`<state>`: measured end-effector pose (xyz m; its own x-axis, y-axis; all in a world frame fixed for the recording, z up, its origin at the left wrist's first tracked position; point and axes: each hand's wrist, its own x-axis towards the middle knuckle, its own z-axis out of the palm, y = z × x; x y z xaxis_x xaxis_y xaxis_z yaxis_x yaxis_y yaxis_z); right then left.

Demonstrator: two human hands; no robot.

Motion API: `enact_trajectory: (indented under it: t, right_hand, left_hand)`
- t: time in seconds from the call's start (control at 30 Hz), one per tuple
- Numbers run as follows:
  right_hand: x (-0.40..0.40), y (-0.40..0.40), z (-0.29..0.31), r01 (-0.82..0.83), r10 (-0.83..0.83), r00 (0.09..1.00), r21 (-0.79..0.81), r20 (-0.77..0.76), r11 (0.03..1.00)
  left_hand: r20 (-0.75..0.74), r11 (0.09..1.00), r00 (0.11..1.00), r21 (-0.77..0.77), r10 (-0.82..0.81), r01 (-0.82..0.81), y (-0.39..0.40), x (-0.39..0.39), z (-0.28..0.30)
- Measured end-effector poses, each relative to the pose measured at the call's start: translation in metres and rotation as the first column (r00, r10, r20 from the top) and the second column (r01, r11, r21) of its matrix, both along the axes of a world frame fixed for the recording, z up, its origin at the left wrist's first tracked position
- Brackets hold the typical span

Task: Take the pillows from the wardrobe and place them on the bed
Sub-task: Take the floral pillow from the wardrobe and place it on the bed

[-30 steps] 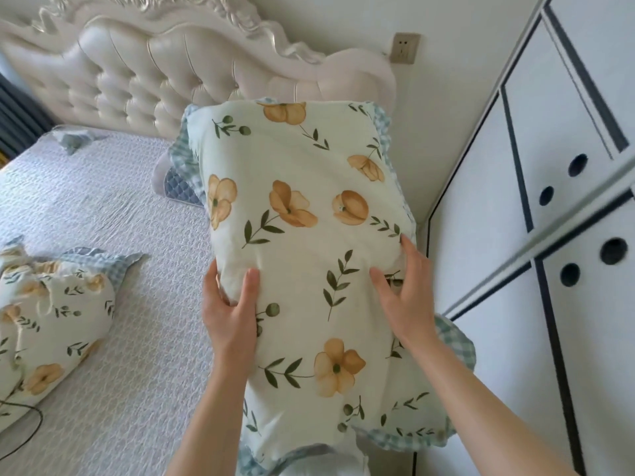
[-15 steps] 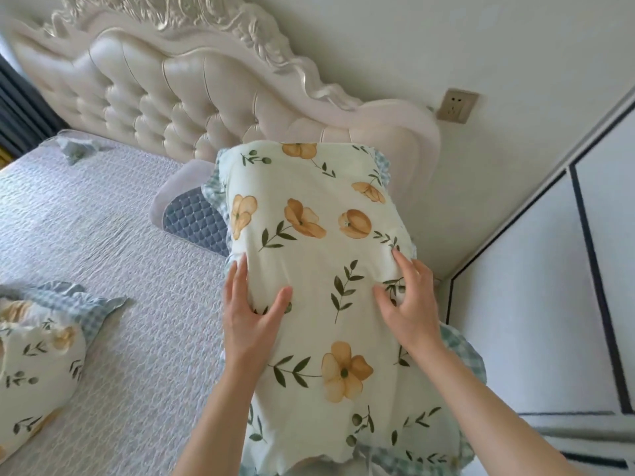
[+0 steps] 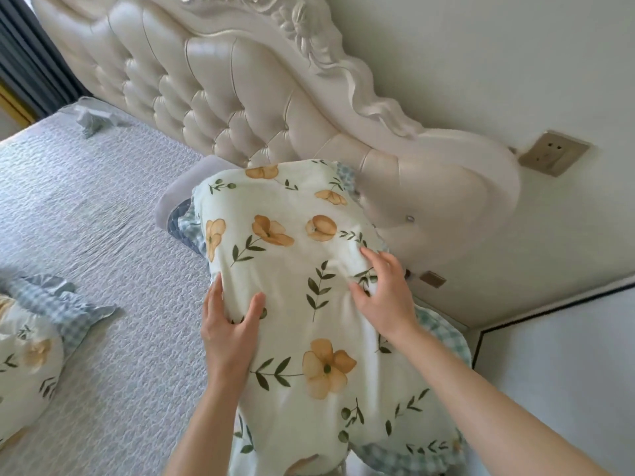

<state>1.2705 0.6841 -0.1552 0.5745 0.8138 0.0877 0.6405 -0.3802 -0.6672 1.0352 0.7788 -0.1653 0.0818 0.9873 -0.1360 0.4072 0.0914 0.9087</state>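
A cream pillow (image 3: 302, 280) printed with orange flowers and green leaves, edged in blue check, fills the middle of the view. I hold it by both sides above the bed's right head corner. My left hand (image 3: 230, 331) grips its left edge, fingers pressed into the cloth. My right hand (image 3: 385, 293) clutches the right side, bunching the fabric. The pillow's far end reaches the tufted cream headboard (image 3: 240, 108). A second matching pillow (image 3: 31, 355) lies on the grey quilted bed (image 3: 103, 218) at the left edge.
Under the held pillow's far left corner lies a grey-blue quilted cushion (image 3: 178, 207). A small crumpled cloth (image 3: 92, 118) rests near the bed's far side. The white wardrobe (image 3: 567, 355) stands close at right, with a wall socket (image 3: 553, 156) above it. A dark curtain (image 3: 31, 60) hangs at far left.
The pillow has moved forward and down toward the headboard end of the bed. My view turned left, away from the wardrobe doors. Both hands keep their hold.
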Motion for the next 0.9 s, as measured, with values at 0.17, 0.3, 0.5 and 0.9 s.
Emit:
enact_trajectory:
  t: [0.17, 0.3, 0.5, 0.9]
  right_hand:
    - [0.057, 0.097, -0.009, -0.123, 0.125, 0.992, -0.060, 0.016, 0.991]
    - [0.095, 0.186, -0.019, -0.253, 0.253, 0.967, -0.039, 0.007, 0.967]
    - [0.130, 0.312, -0.049, -0.438, 0.438, 0.899, -0.039, -0.003, 0.898]
    - [0.144, 0.349, -0.157, -0.485, 0.569, 0.820, -0.597, -0.057, 0.639]
  left_hand:
    - [-0.015, 0.986, 0.989, -0.077, 0.148, -0.148, 0.060, 0.045, -0.018]
    - [-0.003, 0.959, 0.963, -0.088, 0.269, -0.268, 0.125, 0.079, -0.029]
    - [-0.002, 0.900, 0.901, -0.040, 0.434, -0.433, 0.213, 0.109, -0.054]
    - [-0.150, 0.838, 0.969, -0.487, 0.197, -0.246, 0.253, 0.130, -0.175]
